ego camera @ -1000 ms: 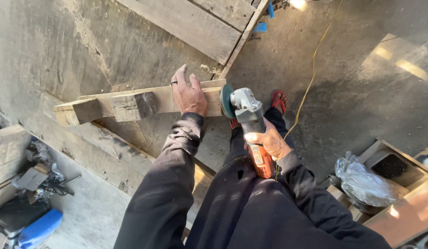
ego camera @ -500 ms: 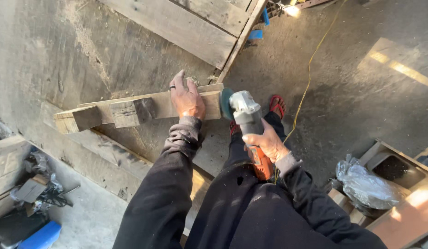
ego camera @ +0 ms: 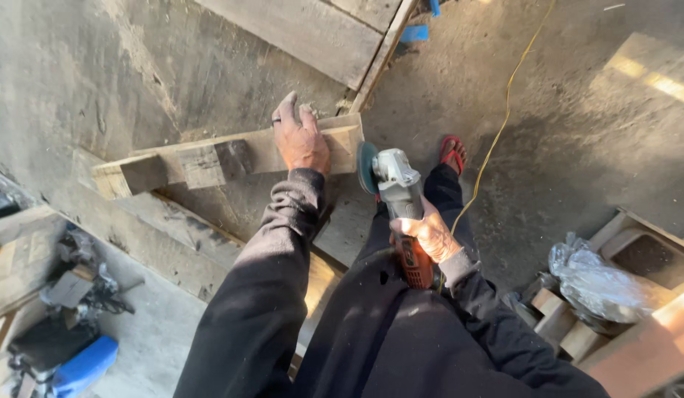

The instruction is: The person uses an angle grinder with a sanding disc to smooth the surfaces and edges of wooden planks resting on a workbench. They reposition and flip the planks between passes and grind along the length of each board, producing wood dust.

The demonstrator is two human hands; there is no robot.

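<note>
My left hand (ego camera: 301,138) presses flat on a rough wooden beam (ego camera: 209,158) that lies across a large grey slab. My right hand (ego camera: 429,234) grips the red body of an angle grinder (ego camera: 397,197). Its grey head points forward and its disc (ego camera: 366,167) sits right beside the cut end of the beam (ego camera: 347,140); I cannot tell whether they touch. A small wooden block (ego camera: 202,166) is fixed to the beam's side. My dark sleeves and trousers fill the lower middle.
A yellow cable (ego camera: 498,125) runs over the concrete floor past my foot in a red sandal (ego camera: 452,152). Wooden planks (ego camera: 320,29) lean at the top. A crumpled plastic bag (ego camera: 596,280) and wood offcuts (ego camera: 559,320) lie right; tools and a blue object (ego camera: 84,365) lie lower left.
The view has shifted slightly. The grinder's disc has stayed by the beam's end, and my left hand has kept its place on the beam.
</note>
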